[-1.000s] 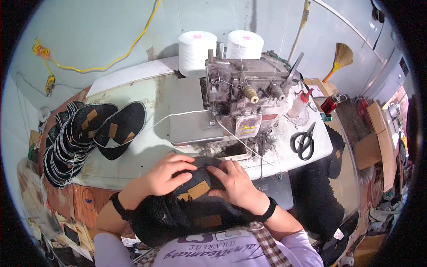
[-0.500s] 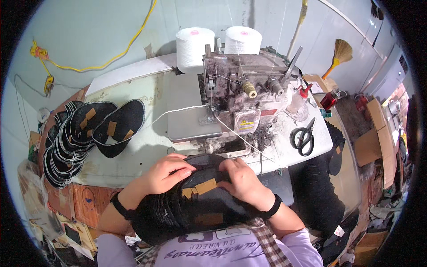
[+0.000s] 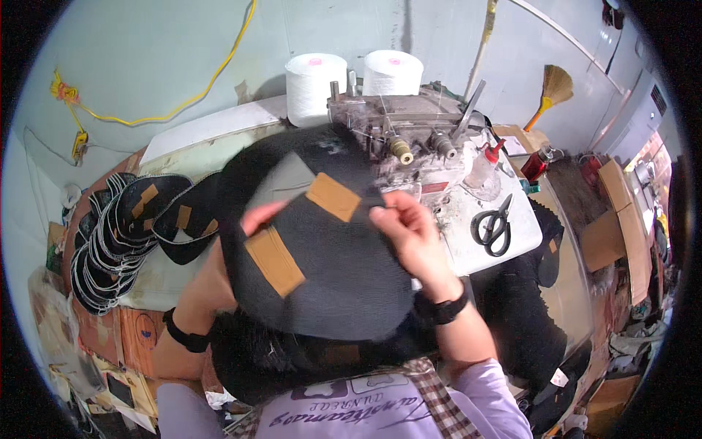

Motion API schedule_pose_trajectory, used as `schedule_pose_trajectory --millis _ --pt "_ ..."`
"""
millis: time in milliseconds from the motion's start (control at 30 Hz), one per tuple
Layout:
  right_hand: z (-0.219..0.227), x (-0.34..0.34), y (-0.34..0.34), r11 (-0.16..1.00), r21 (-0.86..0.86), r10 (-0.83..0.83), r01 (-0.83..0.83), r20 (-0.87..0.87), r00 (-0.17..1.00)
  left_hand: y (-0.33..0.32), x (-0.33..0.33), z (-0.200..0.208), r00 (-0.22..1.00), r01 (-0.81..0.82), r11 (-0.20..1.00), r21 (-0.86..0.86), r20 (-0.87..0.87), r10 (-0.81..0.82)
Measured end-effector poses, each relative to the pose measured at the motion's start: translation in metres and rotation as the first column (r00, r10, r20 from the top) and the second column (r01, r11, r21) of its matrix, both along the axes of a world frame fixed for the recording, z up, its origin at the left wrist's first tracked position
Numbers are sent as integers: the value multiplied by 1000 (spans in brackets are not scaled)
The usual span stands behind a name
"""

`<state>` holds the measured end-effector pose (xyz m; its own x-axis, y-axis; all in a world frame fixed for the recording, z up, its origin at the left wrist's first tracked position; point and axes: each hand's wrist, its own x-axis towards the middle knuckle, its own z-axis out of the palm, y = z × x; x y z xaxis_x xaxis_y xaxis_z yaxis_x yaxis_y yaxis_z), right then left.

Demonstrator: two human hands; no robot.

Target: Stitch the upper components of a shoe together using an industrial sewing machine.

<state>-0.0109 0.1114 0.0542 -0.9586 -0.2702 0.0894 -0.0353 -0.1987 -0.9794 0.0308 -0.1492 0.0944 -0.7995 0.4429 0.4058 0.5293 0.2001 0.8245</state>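
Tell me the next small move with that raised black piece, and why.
Probably lower the black piece a little: held up, it hides much of the sewing machine, while the right hand pinches its right edge and the left hand is partly hidden behind it.

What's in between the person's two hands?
A dark flat piece with two tan patches lies between the left hand and right hand, seen in the head view.

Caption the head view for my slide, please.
Right hand grips black fabric with tan patches, left hand at its edge, before a sewing machine and white thread cones.
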Motion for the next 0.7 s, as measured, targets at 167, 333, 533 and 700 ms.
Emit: schedule_pose_trajectory --millis 167,333,533,700 --pt "-16 13 -21 992 -55 116 -109 147 982 13 -5 -3 994 -60 966 251 105 34" --pt "-19 21 -13 962 -212 208 -170 169 964 15 -10 -7 882 -76 815 574 421 -214" --pt "-43 13 -39 997 -2 -83 83 50 995 7 -55 -12 739 -401 736 545 667 -92" --pt "-51 18 -47 998 -57 -10 15 90 996 -13 -86 -13 768 -353 553 754 571 -289"
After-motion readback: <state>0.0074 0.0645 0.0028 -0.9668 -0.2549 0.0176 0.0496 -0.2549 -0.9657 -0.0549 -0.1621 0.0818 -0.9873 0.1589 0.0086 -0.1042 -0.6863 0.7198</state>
